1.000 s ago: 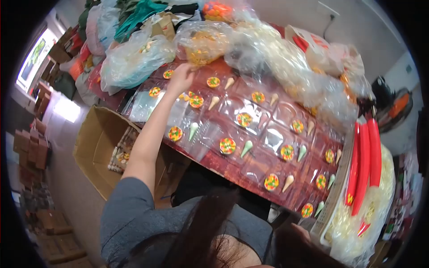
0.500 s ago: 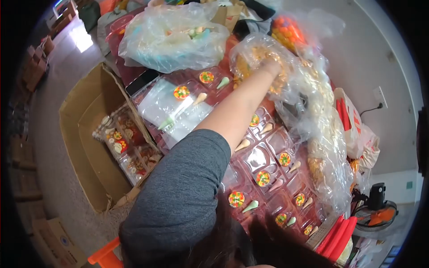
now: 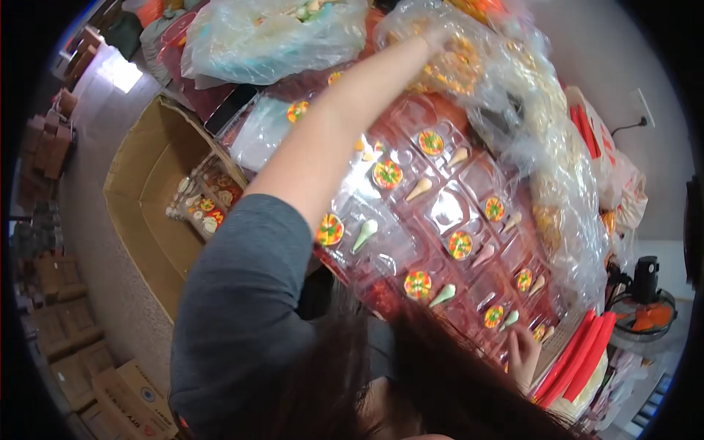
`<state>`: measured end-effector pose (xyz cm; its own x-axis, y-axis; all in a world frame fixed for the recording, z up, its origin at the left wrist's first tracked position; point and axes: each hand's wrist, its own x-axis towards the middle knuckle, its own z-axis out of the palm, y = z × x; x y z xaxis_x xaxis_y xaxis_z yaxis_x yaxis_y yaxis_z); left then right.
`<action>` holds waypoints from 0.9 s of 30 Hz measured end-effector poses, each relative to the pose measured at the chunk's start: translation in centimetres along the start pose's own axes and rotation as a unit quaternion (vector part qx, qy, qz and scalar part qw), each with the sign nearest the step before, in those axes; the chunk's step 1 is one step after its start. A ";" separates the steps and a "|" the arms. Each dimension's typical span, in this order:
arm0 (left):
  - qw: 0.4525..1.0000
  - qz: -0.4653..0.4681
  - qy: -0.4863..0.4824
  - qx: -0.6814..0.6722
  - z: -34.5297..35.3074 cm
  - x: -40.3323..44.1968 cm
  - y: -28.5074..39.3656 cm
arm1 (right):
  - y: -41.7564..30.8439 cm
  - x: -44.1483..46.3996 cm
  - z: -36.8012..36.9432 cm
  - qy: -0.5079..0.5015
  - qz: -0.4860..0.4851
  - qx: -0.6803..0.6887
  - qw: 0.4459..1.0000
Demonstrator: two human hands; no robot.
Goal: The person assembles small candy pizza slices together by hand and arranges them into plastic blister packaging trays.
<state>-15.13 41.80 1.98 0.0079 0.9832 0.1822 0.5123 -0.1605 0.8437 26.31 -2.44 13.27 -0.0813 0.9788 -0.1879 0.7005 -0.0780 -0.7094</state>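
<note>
My left hand [image 3: 438, 35] reaches into a clear plastic bag [image 3: 458, 62] of orange-yellow pieces at the top; its fingers are hidden. At the lower right, partly behind dark hair, my right hand [image 3: 522, 355] has its fingers curled together beside the trays, and anything between them is too small to make out. Clear compartmented plastic trays [image 3: 411, 238] spread over the table. Several compartments hold a round, pizza-like toy piece [image 3: 460, 246] and a small cone-shaped piece, such as the pale green cone [image 3: 443, 295].
A cardboard box [image 3: 147, 198] with filled packs [image 3: 202, 202] stands left of the table. Another large plastic bag [image 3: 271, 44] lies at the back, near a dark phone-like slab [image 3: 231, 108]. Long bagged goods [image 3: 565, 198] line the right side, with red strips [image 3: 576, 359] and a fan [image 3: 645, 308] beyond.
The view has shifted, so the trays sit further right. My left hand stays in the bag of orange-yellow pieces. My right hand has come into view at the lower right.
</note>
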 end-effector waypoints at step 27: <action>0.866 -0.260 0.010 -0.428 -14.6 -40.3 2.6 | -21.0 18.4 29.7 -0.246 -0.337 0.179 0.891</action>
<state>-26.59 0.51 4.22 -0.0514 0.9418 -0.3321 -0.3809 0.2889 0.8783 -10.97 11.56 4.51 -0.7606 0.6314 0.1509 0.1110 0.3555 -0.9281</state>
